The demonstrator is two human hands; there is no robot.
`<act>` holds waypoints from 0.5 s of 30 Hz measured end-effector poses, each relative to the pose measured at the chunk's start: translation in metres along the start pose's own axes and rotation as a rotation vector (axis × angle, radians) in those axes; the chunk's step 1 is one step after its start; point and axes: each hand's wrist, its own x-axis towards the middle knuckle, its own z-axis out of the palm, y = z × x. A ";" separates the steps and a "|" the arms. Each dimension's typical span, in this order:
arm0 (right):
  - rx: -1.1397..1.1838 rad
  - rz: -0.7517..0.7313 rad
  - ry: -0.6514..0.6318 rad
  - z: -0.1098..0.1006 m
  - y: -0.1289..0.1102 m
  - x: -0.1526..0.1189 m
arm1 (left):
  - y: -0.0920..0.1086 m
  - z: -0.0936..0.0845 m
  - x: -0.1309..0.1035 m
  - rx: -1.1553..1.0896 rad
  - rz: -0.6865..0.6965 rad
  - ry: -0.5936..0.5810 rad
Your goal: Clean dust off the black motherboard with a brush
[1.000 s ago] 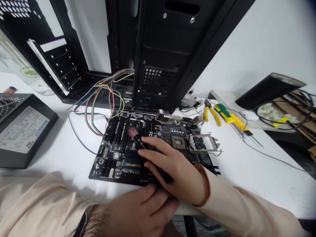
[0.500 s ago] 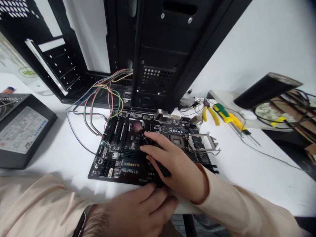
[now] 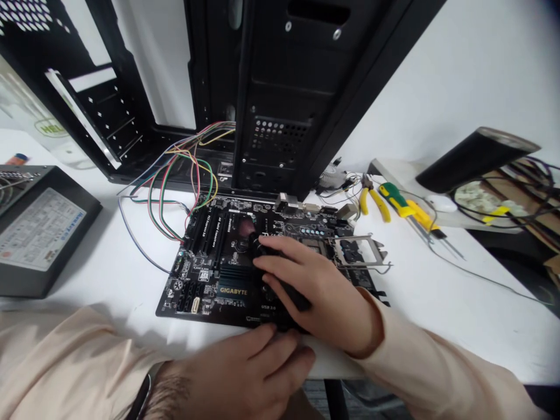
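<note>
A black motherboard (image 3: pixel 234 312) marked GIGABYTE lies flat on the white table. My right hand (image 3: pixel 315 280) is closed around a brush (image 3: pixel 291 291) with a black handle. The pinkish bristles of the brush meet the board near its middle, between the slots and the processor socket. Along the board's front edge rests my left hand (image 3: pixel 249 370), its fingers extended and fingertips at the edge; the thumb is hidden. At the board's right, a metal socket bracket (image 3: pixel 376 251) is swung up. Thin coloured wires (image 3: pixel 164 201) run from the board's left side towards the case.
An open black computer case (image 3: pixel 284 76) stands behind the board. To the left sits a power supply (image 3: pixel 44 233). Yellow-handled pliers (image 3: pixel 375 201), a green-and-yellow screwdriver (image 3: pixel 394 198) and a yellow cutter (image 3: pixel 422 217) lie at the right, near a thin cable.
My right hand and the brush have shifted slightly right and towards me over the board, with the bristles moving along. My left hand stays where it was.
</note>
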 end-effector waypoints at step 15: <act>0.040 -0.025 0.133 -0.008 0.002 0.001 | 0.002 0.002 -0.001 -0.003 -0.017 0.026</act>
